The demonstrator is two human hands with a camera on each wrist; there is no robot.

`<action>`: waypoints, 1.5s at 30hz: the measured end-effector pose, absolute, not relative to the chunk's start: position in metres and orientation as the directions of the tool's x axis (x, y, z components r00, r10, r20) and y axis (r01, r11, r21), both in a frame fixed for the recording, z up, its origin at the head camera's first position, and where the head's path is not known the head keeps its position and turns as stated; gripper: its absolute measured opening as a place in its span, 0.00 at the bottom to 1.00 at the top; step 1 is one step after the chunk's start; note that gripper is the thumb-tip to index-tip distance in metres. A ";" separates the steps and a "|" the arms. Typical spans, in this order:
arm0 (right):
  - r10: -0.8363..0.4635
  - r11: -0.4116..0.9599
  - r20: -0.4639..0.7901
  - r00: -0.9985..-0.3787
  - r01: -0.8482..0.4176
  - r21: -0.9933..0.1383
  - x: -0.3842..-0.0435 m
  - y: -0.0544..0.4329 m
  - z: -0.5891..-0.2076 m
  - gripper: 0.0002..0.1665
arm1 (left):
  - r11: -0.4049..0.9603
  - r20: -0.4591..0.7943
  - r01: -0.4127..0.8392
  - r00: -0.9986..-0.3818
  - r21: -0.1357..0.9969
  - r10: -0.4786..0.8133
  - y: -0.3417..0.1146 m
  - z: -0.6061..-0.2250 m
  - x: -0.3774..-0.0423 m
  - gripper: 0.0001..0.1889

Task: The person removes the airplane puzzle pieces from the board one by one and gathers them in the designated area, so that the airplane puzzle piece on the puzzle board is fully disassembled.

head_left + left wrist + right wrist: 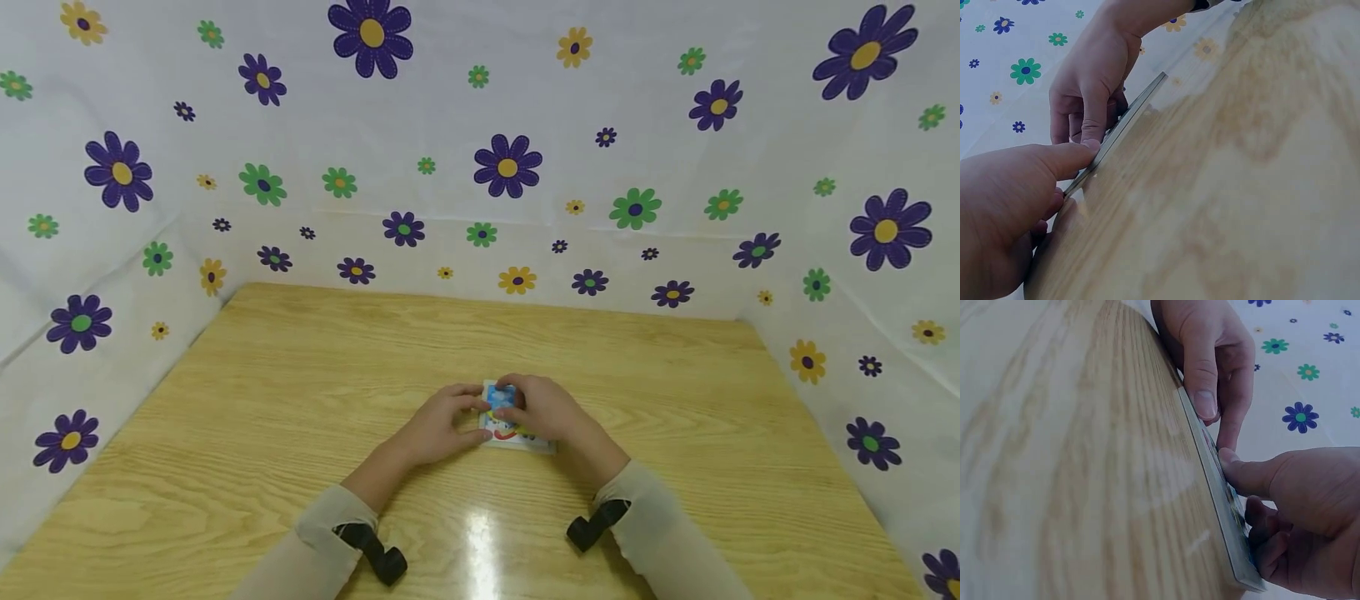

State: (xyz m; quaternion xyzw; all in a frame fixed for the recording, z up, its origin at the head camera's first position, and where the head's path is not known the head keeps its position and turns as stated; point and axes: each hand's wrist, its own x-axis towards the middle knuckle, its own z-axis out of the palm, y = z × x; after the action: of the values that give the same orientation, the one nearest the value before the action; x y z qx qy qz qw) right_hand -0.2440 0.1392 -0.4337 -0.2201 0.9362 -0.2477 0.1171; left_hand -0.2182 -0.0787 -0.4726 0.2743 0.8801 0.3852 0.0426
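Note:
A small flat picture board [519,445] with a pale border and a bright cartoon print, blue at the top with yellow and red below, lies on the table between the hands. My left hand [438,427] touches its left side with loosely bent fingers, the thumb near the front left corner. Over the right part is my right hand [551,408], its thumb on the print and its index finger bent toward the far edge. In the right wrist view, its other fingers [1266,540] curl beside the board; I cannot tell whether they pinch anything. The hands hide much of the print.
The wood-grain table [300,358] has a glossy patch of reflected light near its front. White cloth [420,108] printed with purple, green and yellow flowers encloses the back and both sides. Black straps [378,554] hang from both sleeves close to the tabletop.

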 end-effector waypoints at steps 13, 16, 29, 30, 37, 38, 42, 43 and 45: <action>-0.448 0.798 -0.179 -0.876 -0.302 -0.521 -0.253 0.136 -0.435 0.27 | 0.517 0.163 0.451 -0.846 0.727 0.508 -0.077 -0.475 -0.217 0.19; -0.462 0.790 -0.183 -0.868 -0.309 -0.530 -0.253 0.138 -0.435 0.23 | 0.510 0.165 0.456 -0.841 0.729 0.515 -0.076 -0.476 -0.217 0.19; -0.501 0.768 -0.101 -0.859 -0.388 -0.509 -0.251 0.139 -0.436 0.29 | 0.519 0.160 0.471 -0.831 0.713 0.533 -0.076 -0.477 -0.221 0.20; -0.508 0.770 -0.096 -0.856 -0.402 -0.496 -0.251 0.139 -0.437 0.30 | 0.521 0.158 0.472 -0.829 0.711 0.536 -0.076 -0.477 -0.221 0.20; -0.539 0.759 -0.087 -0.838 -0.438 -0.482 -0.252 0.135 -0.436 0.30 | 0.525 0.160 0.468 -0.834 0.711 0.528 -0.078 -0.475 -0.220 0.19; -0.537 0.758 -0.094 -0.838 -0.431 -0.490 -0.253 0.134 -0.436 0.30 | 0.524 0.161 0.467 -0.835 0.712 0.526 -0.079 -0.475 -0.220 0.19; -0.514 0.767 -0.137 -0.847 -0.382 -0.515 -0.257 0.130 -0.435 0.28 | 0.525 0.162 0.474 -0.831 0.707 0.532 -0.081 -0.475 -0.220 0.19; -0.509 0.770 -0.146 -0.848 -0.373 -0.518 -0.258 0.129 -0.435 0.28 | 0.528 0.160 0.474 -0.831 0.705 0.532 -0.081 -0.475 -0.220 0.19; -0.503 0.776 -0.161 -0.849 -0.361 -0.517 -0.258 0.128 -0.433 0.27 | 0.531 0.159 0.472 -0.833 0.704 0.530 -0.082 -0.474 -0.220 0.18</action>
State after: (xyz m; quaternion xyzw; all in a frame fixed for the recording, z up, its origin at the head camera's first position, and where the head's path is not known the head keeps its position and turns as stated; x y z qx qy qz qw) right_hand -0.2581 0.1276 -0.4326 -0.2320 0.9309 -0.2412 0.1467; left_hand -0.2202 -0.0818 -0.4742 0.2865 0.8741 0.3904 0.0368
